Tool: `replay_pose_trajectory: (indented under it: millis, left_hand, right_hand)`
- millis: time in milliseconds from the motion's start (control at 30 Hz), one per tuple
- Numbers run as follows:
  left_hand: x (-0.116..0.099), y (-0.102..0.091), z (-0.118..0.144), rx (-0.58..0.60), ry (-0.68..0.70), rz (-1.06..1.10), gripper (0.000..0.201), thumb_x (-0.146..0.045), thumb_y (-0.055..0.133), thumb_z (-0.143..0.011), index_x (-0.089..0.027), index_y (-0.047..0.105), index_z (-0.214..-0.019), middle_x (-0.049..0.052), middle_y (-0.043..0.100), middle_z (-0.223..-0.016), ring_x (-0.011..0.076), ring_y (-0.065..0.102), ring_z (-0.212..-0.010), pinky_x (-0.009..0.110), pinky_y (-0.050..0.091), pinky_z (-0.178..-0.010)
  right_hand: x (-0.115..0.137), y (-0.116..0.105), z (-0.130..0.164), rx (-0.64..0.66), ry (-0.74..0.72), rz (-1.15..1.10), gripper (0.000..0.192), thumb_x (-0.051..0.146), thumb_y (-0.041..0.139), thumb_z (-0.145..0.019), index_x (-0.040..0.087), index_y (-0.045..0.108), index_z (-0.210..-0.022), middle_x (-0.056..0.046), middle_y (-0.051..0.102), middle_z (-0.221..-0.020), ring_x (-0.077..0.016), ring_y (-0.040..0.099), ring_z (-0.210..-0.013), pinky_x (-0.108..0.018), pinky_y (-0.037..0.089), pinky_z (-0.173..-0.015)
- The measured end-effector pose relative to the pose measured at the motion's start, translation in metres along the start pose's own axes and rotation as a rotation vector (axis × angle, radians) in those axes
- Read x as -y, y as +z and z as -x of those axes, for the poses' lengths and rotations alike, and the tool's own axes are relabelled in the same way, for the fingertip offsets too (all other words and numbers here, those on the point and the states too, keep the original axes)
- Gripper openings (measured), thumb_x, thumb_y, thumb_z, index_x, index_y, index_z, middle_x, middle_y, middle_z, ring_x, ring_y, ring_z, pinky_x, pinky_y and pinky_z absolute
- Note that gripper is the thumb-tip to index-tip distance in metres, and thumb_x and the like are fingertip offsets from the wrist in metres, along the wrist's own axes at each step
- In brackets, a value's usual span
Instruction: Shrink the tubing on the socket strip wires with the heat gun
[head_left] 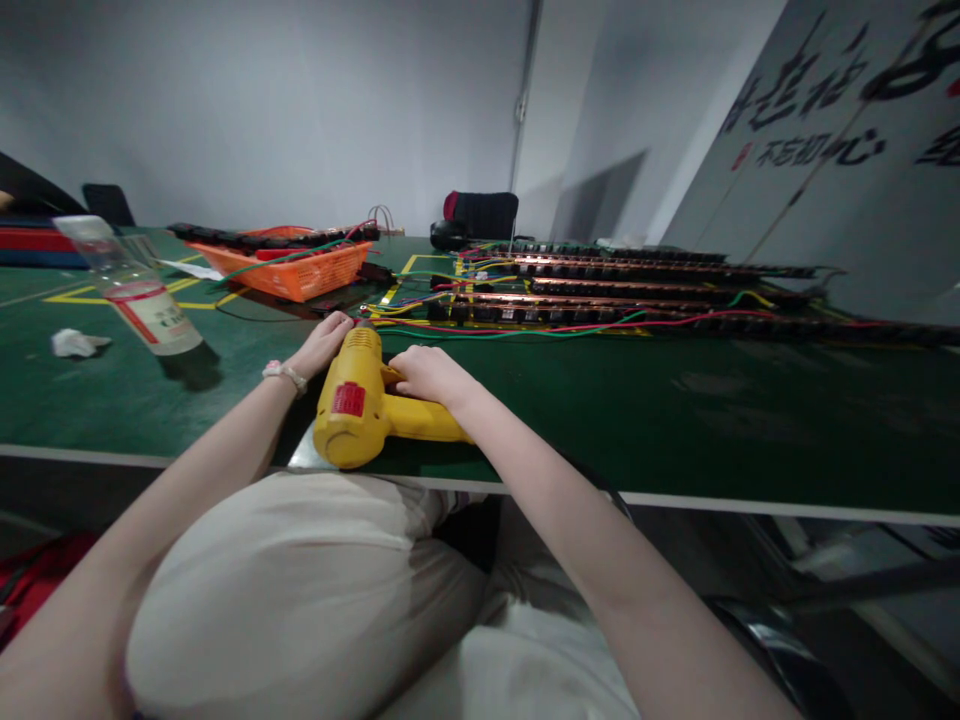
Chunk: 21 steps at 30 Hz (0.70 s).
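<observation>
Beyond our yellow heat gun (360, 405) lie wired strips (600, 290) and an orange basket (289, 265); a clear bottle (139, 290) stands to its left. The gun lies at the green table's (675, 420) near edge, nozzle pointing away from us, handle running rightward. Our right hand (431, 375) wraps that handle, while our left hand (322, 342) rests, fingers loosely curled, beside the nozzle.

I saw a plain grey wall (262, 110) behind the green table (750, 420), a dark chair (484, 215) at its far end, and a white panel (840, 130) with black characters on the right.

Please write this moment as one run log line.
right hand: grips yellow heat gun | left hand: beside its nozzle | surface: green table
</observation>
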<state>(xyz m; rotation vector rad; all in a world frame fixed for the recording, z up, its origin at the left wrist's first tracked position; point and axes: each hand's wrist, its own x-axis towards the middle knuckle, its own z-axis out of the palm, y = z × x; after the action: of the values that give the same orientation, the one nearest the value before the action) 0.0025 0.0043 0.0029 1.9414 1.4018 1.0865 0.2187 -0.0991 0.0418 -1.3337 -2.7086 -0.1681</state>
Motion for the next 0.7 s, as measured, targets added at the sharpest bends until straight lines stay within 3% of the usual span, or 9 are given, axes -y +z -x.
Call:
replay_pose_trajectory:
  millis: [100,267,433,533,700]
  left_hand:
    - [0.002,0.0,-0.001,-0.02,0.045,-0.027,0.023,-0.039,0.044,-0.087,-0.018,0.052,-0.084,-0.003,0.045,-0.068,0.0121,0.04,-0.067,0.024,0.035,-0.062]
    - [-0.003,0.001,0.003,-0.147,0.1,-0.152,0.031,-0.038,0.048,-0.082,-0.015,0.067,-0.091,0.001,0.059,-0.071,0.0148,0.049,-0.069,0.025,0.038,-0.065]
    - [-0.012,0.002,0.008,-0.12,0.05,-0.013,0.039,-0.034,0.052,-0.081,-0.011,0.071,-0.106,0.005,0.07,-0.088,0.0158,0.055,-0.075,0.026,0.043,-0.07]
    - [-0.013,0.002,0.008,-0.099,0.029,0.042,0.037,-0.037,0.055,-0.082,-0.011,0.071,-0.102,0.005,0.07,-0.091,0.0169,0.056,-0.081,0.026,0.044,-0.075]
    - [-0.007,0.001,0.003,-0.126,0.007,0.023,0.041,-0.049,0.058,-0.077,-0.012,0.071,-0.09,0.005,0.068,-0.08,0.0173,0.056,-0.074,0.026,0.044,-0.066]
  right_hand:
    - [0.001,-0.002,0.002,0.008,0.007,-0.004,0.023,0.028,0.059,-0.087,0.018,0.069,-0.105,-0.011,0.071,-0.108,-0.026,0.066,-0.102,-0.031,0.05,-0.079]
    - [0.002,-0.005,0.003,0.017,0.004,-0.008,0.023,0.028,0.059,-0.087,0.017,0.068,-0.105,-0.011,0.071,-0.109,-0.026,0.066,-0.102,-0.031,0.05,-0.08]
    - [0.002,-0.005,0.003,0.024,-0.003,0.0,0.025,0.028,0.058,-0.088,0.016,0.068,-0.107,-0.012,0.071,-0.111,-0.0268,0.066,-0.103,-0.032,0.05,-0.079]
    - [0.002,-0.006,0.004,0.022,-0.004,0.002,0.025,0.028,0.057,-0.088,0.016,0.068,-0.106,-0.012,0.071,-0.11,-0.0264,0.066,-0.103,-0.032,0.05,-0.079]
    - [0.003,-0.006,0.004,0.021,0.002,0.0,0.025,0.029,0.057,-0.088,0.017,0.068,-0.107,-0.011,0.071,-0.109,-0.0253,0.066,-0.103,-0.03,0.049,-0.079]
